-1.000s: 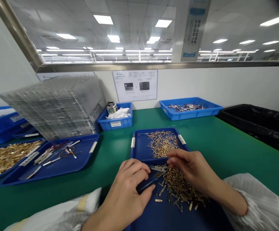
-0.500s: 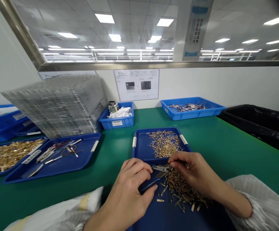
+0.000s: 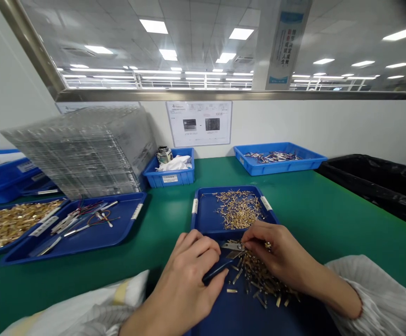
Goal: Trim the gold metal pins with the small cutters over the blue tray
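Farther lies a tray [image 3: 206, 212]; right, a cut-off bin [image 3: 374, 184]. Our left hand [image 3: 188, 270] grips pliers [image 3: 216, 269]; our right hand [image 3: 278, 249] pinches, contents hidden.

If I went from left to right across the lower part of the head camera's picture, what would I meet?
Gold-coloured pieces → the dark blue tray beside them → left hand → blue-handled tool → right hand → black container.
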A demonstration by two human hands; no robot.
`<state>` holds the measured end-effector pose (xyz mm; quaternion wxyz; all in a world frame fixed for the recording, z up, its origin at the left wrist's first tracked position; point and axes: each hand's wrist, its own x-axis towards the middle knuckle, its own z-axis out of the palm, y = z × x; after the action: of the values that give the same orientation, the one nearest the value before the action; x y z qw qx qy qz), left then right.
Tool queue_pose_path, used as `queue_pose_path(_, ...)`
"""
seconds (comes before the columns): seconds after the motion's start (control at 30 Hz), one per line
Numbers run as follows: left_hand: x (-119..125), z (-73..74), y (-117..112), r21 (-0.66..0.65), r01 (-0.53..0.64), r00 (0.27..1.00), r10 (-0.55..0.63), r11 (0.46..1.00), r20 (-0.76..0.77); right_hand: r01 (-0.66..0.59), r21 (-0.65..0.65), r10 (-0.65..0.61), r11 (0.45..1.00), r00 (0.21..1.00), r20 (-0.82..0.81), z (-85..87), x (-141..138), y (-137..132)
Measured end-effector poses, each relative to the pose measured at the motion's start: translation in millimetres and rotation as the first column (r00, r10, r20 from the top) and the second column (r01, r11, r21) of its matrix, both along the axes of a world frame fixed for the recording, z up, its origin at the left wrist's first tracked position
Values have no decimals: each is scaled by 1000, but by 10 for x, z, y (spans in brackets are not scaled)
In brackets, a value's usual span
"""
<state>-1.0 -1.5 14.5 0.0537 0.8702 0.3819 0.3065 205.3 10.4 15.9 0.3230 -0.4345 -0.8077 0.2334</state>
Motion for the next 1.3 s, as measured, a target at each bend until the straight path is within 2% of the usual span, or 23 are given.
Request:
queue_pose_path(0.3, -4, 3, 0, 23, 23, 1000, -23, 999, 1, 18, -33, -17, 999, 999, 34, 7, 9, -5)
queue_pose_path(0.5, 21, 37, -23, 99, 64, 996, -70, 993, 60, 34, 41, -34, 999, 999, -12, 30, -5, -34)
queue_pose_path(0.63, 22, 43, -48, 137, 79, 990, -94, 987, 104, 61, 88, -52, 994, 993, -104, 56, -17, -54)
queue_pose_path(0.7, 25, 40, -60, 148, 80, 983, -103, 986, 154, 61, 49, -51, 997, 981, -189, 57, -12, -49)
queue_pose_path(0.8, 37, 38, -63, 107, 78, 965, -101, 991, 241, 2, -86, -31, 996, 938, -345, 36, 10, -24)
queue_pose_path(0.9, 43, 35, -45, 31, 80, 960, -85, 996, 266, -56, -188, -23, 981, 919, -392, 18, 30, -9)
queue_pose_path(0.97, 35, 28, -30, -5, 94, 966, -90, 996, 242, -37, -177, -19, 984, 953, -304, 30, 34, -18)
queue_pose_path(1.07, 11, 20, -21, -35, 131, 978, -123, 991, 171, -26, -21, 24, 999, 998, -65, 67, 32, -47)
queue_pose_path(1.17, -12, 27, -27, -21, 147, 986, -145, 989, 86, -83, 124, 68, 989, 990, 120, 74, 30, -57)
queue_pose_path(1.3, -25, 43, -33, 38, 160, 987, -160, 986, -11, -110, 214, 53, 971, 965, 255, 1, 21, -40)
